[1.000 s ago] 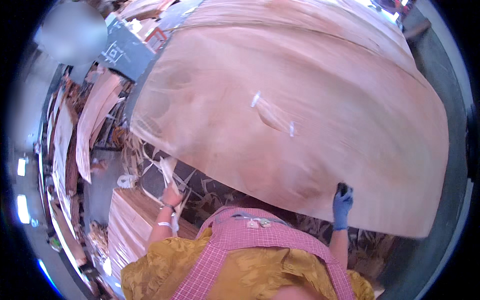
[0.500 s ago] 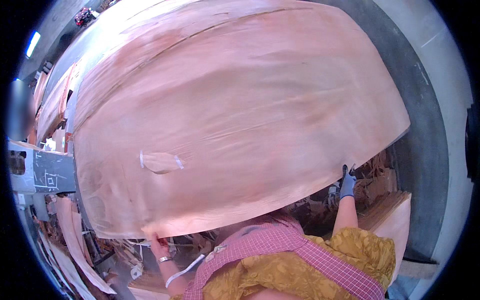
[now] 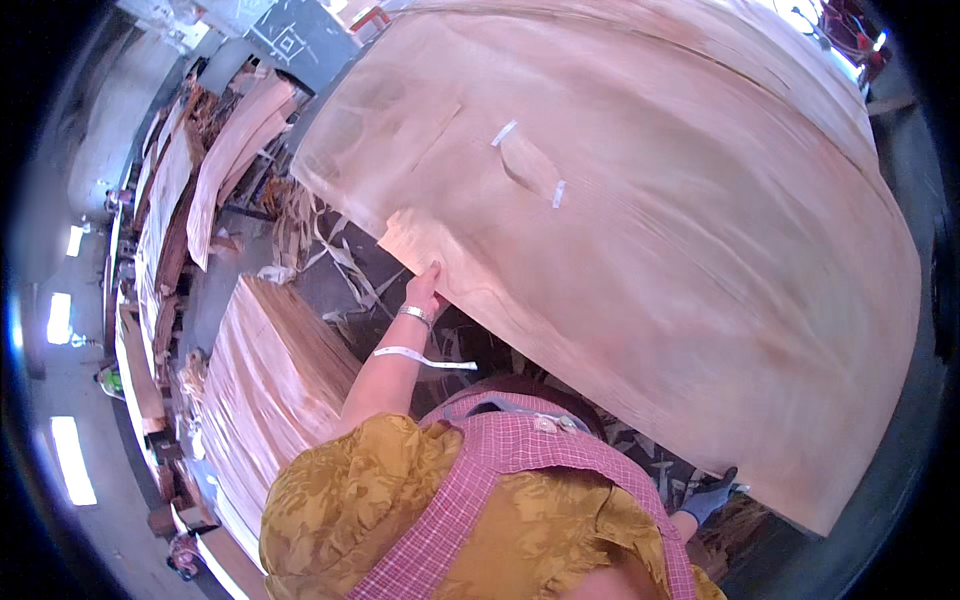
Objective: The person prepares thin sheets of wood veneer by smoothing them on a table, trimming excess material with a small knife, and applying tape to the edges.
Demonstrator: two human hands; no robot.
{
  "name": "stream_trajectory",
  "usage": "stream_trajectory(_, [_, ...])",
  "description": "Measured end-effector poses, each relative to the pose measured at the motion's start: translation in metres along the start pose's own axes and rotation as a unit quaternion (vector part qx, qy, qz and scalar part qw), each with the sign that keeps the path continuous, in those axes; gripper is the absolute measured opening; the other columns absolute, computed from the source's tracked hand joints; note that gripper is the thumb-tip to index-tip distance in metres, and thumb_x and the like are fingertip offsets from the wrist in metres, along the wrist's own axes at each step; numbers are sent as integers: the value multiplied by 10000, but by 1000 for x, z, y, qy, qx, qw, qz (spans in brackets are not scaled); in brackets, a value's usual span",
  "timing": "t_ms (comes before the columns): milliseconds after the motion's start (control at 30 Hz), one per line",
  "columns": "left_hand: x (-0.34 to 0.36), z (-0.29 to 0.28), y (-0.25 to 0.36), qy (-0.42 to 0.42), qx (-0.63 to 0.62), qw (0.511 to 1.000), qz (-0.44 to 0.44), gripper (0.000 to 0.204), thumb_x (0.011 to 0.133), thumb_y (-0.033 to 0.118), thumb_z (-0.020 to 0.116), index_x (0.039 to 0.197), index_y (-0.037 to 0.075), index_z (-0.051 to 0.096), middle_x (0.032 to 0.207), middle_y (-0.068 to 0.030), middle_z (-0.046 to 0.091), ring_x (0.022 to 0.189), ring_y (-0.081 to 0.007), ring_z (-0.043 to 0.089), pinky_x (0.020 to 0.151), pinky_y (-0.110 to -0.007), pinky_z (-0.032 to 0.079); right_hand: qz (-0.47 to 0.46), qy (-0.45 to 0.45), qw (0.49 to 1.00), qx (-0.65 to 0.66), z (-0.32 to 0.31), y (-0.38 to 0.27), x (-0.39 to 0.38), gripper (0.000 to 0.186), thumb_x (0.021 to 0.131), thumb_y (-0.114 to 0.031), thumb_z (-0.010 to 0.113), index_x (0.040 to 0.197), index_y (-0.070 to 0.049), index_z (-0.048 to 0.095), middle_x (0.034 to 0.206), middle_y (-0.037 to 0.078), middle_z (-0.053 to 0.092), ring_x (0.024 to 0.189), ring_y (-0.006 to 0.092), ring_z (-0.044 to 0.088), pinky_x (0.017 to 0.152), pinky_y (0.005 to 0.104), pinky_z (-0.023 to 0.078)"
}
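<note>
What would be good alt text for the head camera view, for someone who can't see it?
A person holds up a very large, thin sheet of pale wood veneer, the bare left hand gripping its near edge and the blue-gloved right hand its lower corner. Two strips of white tape patch the sheet. A stack of veneer sheets lies to the left, with scraps on the floor.

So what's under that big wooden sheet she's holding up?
Under the veneer sheet, held by the left hand and gloved right hand, lie wood scraps. Everything farther under is covered.
</note>
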State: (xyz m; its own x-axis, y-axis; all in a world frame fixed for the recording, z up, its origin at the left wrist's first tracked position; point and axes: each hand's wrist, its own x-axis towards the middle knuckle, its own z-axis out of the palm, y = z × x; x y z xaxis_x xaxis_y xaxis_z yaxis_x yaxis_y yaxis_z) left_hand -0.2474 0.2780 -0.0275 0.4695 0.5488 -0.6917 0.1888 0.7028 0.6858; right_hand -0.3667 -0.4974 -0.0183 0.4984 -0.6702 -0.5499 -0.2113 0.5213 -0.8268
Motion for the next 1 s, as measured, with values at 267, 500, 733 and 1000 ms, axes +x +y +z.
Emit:
stream_trajectory(267, [-22,17,-18,-8,3,998,54,290,856,81,658,1124,0,582,1043,-112,649,913,-260,656,779,-433,566,42,13,997,-69,-6,-17,-8,398,859,-435,641,1134,-155,585,1006,40,620,833,207,563,658,325,468])
stream_trajectory(500, [-47,15,10,-13,-5,997,76,309,841,75,674,1118,-23,579,1057,-125,650,912,-260,657,780,-429,572,-40,31,997,-61,10,-27,-28,406,870,-475,607,1121,-155,598,902,30,602,715,191,505,547,363,386])
stream_trajectory(733, [-40,3,9,-48,-25,997,48,350,827,113,719,1108,-37,574,1036,-138,650,906,-252,659,779,-405,576,-15,-34,994,-100,33,-32,-71,644,876,-487,586,1405,-226,327,1293,87,499,1000,277,540,741,443,468])
stream_trajectory(1000, [-24,16,0,-36,-26,998,39,345,827,158,724,1081,-22,574,1009,-123,645,861,-245,655,736,-390,571,27,-102,992,-70,-51,-18,24,669,861,-527,591,1417,-231,368,1365,68,475,1102,309,520,850,467,445])
